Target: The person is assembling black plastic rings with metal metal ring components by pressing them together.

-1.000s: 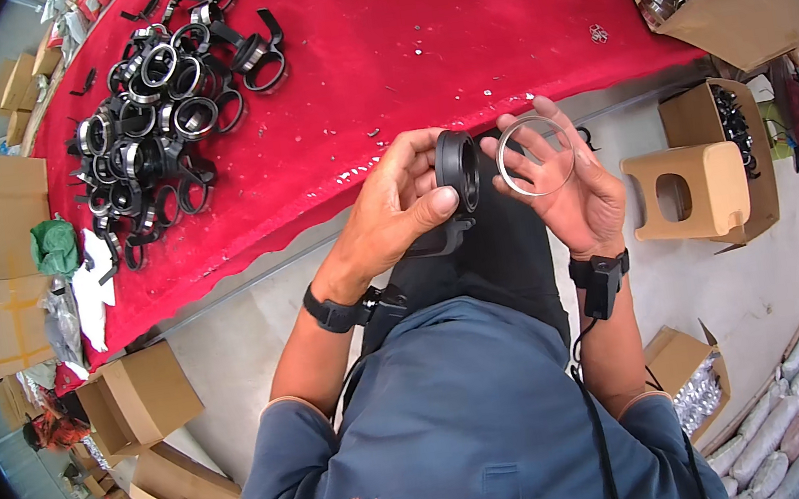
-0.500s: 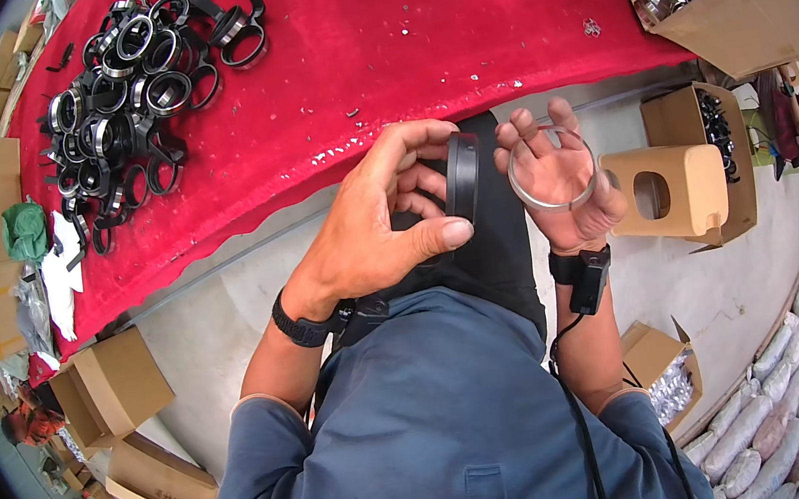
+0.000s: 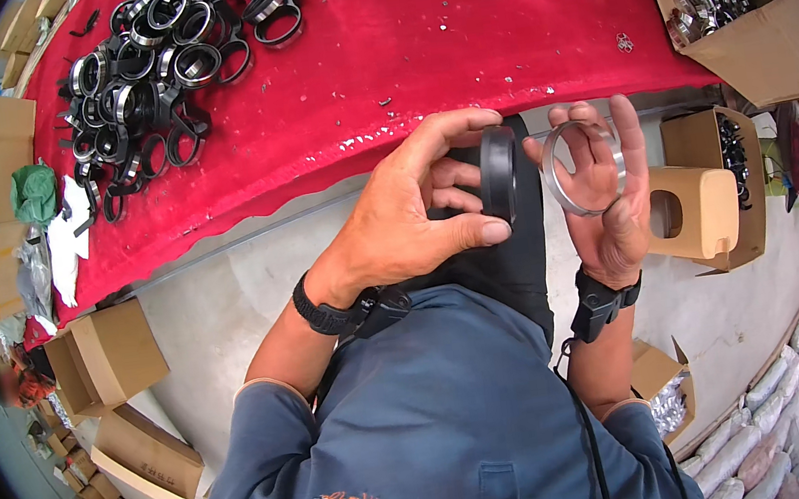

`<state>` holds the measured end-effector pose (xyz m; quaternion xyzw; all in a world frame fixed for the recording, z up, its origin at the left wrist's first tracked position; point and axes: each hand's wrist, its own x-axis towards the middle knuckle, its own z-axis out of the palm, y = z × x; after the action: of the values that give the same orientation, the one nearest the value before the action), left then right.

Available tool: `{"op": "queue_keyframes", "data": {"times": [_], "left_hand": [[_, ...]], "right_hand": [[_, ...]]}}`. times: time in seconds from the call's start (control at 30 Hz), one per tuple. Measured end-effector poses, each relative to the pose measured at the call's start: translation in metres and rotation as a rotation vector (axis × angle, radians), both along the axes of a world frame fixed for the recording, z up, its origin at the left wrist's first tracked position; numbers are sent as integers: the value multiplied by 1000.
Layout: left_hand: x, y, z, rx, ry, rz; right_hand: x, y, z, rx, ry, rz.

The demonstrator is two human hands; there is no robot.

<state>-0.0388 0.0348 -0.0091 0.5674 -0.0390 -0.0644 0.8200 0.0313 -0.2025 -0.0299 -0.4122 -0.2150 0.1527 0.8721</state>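
A black ring-shaped part stands edge-on between the thumb and fingers of my left hand. Facing it, a thin silver metal ring rests against the fingers and thumb of my right hand, whose palm shows through the hoop. The two rings are held a short gap apart, above my lap and in front of the table edge. On the red-covered table, at the far left, lies a heap of black ring-shaped parts with silver rims.
A cardboard box of shiny metal rings stands at the table's right end. Below it are a box of black parts and a tan carton with an oval hole. More boxes sit at lower left; stacked bags lie at lower right.
Both hands have moved to the right with their rings. The silver ring has turned more edge-on, and my right hand's fingers have straightened upward.
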Motion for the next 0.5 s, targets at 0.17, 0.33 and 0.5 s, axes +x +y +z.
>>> {"op": "queue_keyframes", "data": {"times": [0.17, 0.33, 0.5], "left_hand": [[-1, -4, 11, 112, -15, -51], [-4, -7, 14, 139, -63, -62], [-1, -5, 10, 194, -101, -51]], "right_hand": [[-6, -6, 7, 0, -86, -20], [-7, -16, 3, -86, -111, -12], [-6, -14, 4, -122, -246, -6]]}}
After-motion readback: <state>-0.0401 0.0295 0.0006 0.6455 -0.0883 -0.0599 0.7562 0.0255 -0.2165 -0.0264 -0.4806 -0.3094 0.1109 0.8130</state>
